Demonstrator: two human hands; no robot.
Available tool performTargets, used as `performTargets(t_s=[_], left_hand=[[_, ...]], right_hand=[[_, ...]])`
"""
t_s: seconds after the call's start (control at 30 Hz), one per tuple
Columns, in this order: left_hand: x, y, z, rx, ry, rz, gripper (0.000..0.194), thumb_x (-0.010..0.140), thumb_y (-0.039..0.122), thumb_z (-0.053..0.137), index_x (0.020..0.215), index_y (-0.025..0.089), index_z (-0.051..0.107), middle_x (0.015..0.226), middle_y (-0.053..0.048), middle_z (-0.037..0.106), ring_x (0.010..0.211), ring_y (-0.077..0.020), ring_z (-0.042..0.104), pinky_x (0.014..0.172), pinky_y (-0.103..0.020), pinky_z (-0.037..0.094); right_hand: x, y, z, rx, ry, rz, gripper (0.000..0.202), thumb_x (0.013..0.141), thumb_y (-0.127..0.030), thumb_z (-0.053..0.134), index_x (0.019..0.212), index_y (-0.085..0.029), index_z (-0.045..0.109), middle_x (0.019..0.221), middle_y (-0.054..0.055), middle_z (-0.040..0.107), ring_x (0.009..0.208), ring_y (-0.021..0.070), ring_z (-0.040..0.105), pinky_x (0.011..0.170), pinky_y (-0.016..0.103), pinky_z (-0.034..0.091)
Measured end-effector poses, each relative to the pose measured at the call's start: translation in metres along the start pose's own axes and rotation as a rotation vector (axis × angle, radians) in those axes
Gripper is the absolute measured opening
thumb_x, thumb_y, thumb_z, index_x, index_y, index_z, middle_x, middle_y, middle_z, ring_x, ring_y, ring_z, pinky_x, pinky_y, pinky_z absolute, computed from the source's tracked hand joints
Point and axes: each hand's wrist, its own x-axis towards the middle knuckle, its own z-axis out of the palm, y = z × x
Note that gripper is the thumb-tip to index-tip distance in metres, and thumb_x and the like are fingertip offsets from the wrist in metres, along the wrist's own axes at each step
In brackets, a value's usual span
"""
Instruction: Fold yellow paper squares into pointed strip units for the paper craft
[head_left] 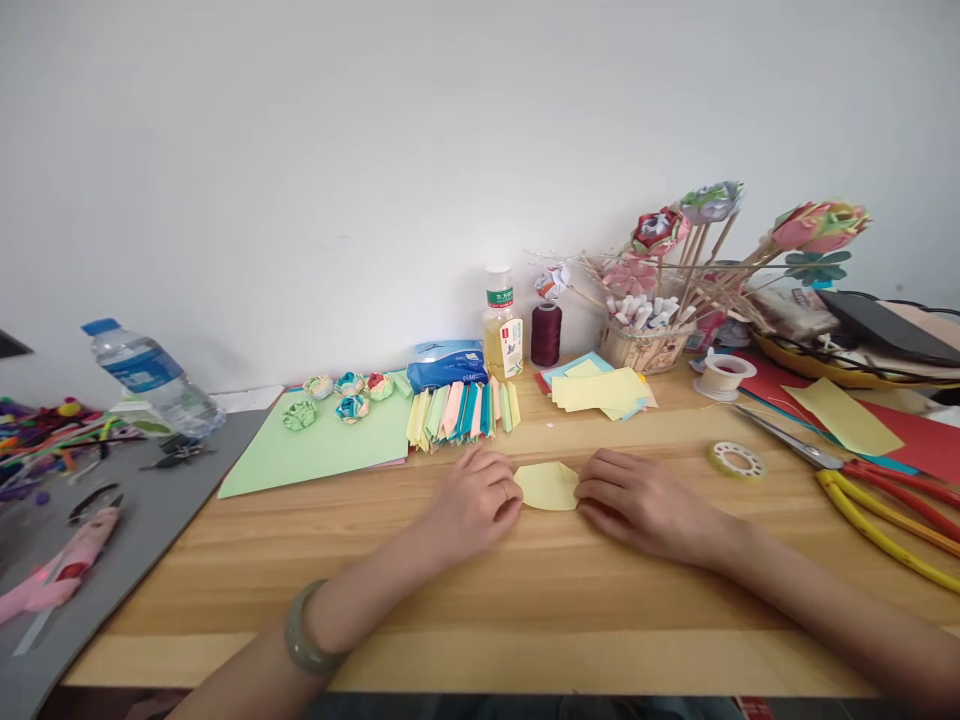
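Note:
A small piece of yellow paper [547, 487] lies at the middle of the wooden table, between my two hands. My left hand [478, 497] pinches its left edge, with the fingers curled. On the opposite edge, my right hand [624, 497] is closed in the same way. The fingertips partly hide both ends of the paper. Just behind my left hand stands a row of folded paper strips [461, 412] in yellow, pink and teal. Loose yellow paper sheets [600, 390] are stacked behind my right hand.
Paper flowers [351, 408] rest on green paper [285, 455] at left. A drink bottle [502, 335], tissue pack [448, 365], thread spool [546, 335] and flower basket [645, 345] line the wall. Tape [737, 460] and scissors [825, 460] lie right; a water bottle [150, 375] leans left.

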Motion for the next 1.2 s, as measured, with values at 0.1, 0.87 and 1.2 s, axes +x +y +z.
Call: performTargets(t_s=[0.1, 0.87, 1.2], left_hand=[[-0.002, -0.002, 0.002, 0.082, 0.027, 0.073, 0.014, 0.086, 0.020, 0.052, 0.075, 0.018, 0.060, 0.076, 0.000, 0.064, 0.096, -0.0170, 0.059, 0.105, -0.046, 0.029], [0.006, -0.004, 0.013, 0.160, 0.162, 0.219, 0.022, 0.084, 0.009, 0.047, 0.066, 0.017, 0.056, 0.062, 0.002, 0.059, 0.087, -0.0150, 0.062, 0.108, -0.047, 0.029], [0.010, 0.010, 0.011, -0.219, -0.025, -0.363, 0.013, 0.073, 0.005, 0.051, 0.068, 0.017, 0.052, 0.070, 0.000, 0.058, 0.079, -0.0178, 0.052, 0.084, -0.041, 0.042]], right_hand=[[0.001, 0.000, -0.001, -0.045, -0.001, -0.031, 0.023, 0.094, -0.024, 0.041, 0.081, -0.016, 0.059, 0.074, 0.005, 0.057, 0.073, 0.0166, 0.051, 0.064, 0.030, 0.040], [0.007, 0.016, -0.001, 0.014, -0.067, -0.120, 0.024, 0.092, -0.011, 0.039, 0.076, -0.016, 0.056, 0.071, 0.004, 0.056, 0.065, 0.0159, 0.047, 0.055, 0.028, 0.035], [0.013, -0.001, 0.003, 0.289, -0.112, 0.384, 0.015, 0.086, -0.014, 0.042, 0.074, -0.018, 0.050, 0.075, 0.004, 0.054, 0.069, 0.0161, 0.051, 0.061, 0.027, 0.040]])
